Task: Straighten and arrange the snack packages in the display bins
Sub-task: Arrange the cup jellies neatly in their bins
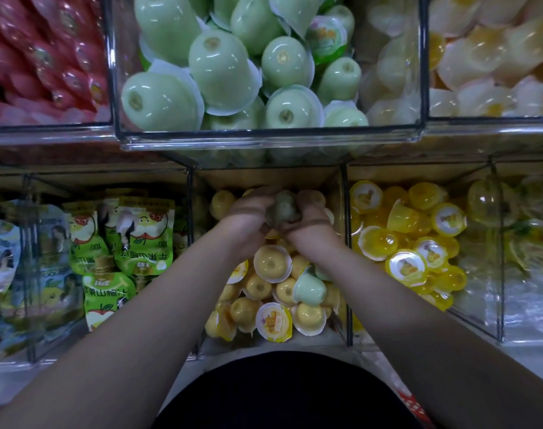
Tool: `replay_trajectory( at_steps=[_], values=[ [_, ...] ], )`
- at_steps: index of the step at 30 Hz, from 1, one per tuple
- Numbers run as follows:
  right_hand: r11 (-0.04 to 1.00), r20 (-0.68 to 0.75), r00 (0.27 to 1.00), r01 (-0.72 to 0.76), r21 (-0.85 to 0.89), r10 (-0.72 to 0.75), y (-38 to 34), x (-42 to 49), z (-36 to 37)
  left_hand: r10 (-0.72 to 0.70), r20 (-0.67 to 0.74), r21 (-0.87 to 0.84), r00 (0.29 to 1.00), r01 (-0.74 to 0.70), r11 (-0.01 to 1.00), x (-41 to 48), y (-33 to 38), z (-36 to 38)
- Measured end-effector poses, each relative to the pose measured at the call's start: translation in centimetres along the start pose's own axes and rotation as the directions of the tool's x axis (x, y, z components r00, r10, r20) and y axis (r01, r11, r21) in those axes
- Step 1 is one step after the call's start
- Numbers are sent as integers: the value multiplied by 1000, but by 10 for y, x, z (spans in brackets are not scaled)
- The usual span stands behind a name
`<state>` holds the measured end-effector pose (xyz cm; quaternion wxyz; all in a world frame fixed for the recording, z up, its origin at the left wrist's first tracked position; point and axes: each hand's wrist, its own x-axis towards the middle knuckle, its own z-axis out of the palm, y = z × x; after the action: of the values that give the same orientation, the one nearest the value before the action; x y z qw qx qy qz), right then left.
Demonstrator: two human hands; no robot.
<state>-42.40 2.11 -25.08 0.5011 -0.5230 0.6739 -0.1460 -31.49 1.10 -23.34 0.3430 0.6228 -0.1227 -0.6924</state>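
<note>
A green jelly cup (282, 209) is just above the centre of the picture, at the back of the middle bin (344, 193) of the lower row. It is blurred and in shadow, so its print cannot be read. The left hand (248, 213) is at its 9 o'clock side and the right hand (313, 222) is at its 3 o'clock side. The fingers of both hands curl round the cup and hold it together above the pile.

The middle bin is full of opaque yellow cups (271, 261), most with the bottom up and a few showing the printed lid. A second green cup (308, 289) lies among them, at 6 o'clock from the held cup, just beside the right forearm.

At 12 o'clock, one row higher, a clear upper bin (264, 139) holds a heap of pale green cups (223, 69) of the same kind. At 9 o'clock the neighbour bin holds green pouches (140, 236) with an apple drawing, standing in loose rows. At 3 o'clock another bin holds transparent yellow cups (418, 243), lying in all directions. At 10 o'clock are red packets (47, 57), and at 2 o'clock are pale cups (496, 57) with orange pieces. Both are blurred. At 6 o'clock the dark clothing (282, 394) of the person fills the bottom edge between the two forearms.
</note>
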Motion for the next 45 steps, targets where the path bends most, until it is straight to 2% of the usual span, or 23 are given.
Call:
replay_trajectory(
  at_steps=[6,10,12,17,21,25,31,36,38,45],
  values=[
    [970,-79,996,52,237,-34,-2,-25,0,32,74,-2,997,-32,999,-15,4,-13],
    [971,-101,992,96,219,-76,-8,-33,-6,101,49,-12,994,-100,995,-26,5,-19],
    [970,-95,990,125,209,-107,-11,-40,-10,148,52,35,988,-150,988,-37,8,-24],
    [948,-110,980,189,256,-165,-21,-65,-20,261,222,178,939,-302,937,-71,20,-36],
    [943,-125,964,257,211,-235,-35,-89,-34,328,277,274,903,-401,874,-94,29,-44],
    [923,-165,932,348,165,-322,-52,-110,-54,387,356,330,850,-502,799,-116,42,-43],
    [891,-262,887,426,154,-379,-72,-125,-74,525,416,319,743,-659,681,-145,57,-28],
    [861,-303,842,496,112,-445,-87,-130,-91,659,394,339,641,-768,544,-159,69,-12],
    [852,-323,824,515,88,-465,-91,-130,-98,700,370,324,611,-791,520,-163,72,-6],
    [820,-396,725,549,-163,-564,-102,-126,-113,817,323,358,478,-861,362,-170,79,10]
  ],
)
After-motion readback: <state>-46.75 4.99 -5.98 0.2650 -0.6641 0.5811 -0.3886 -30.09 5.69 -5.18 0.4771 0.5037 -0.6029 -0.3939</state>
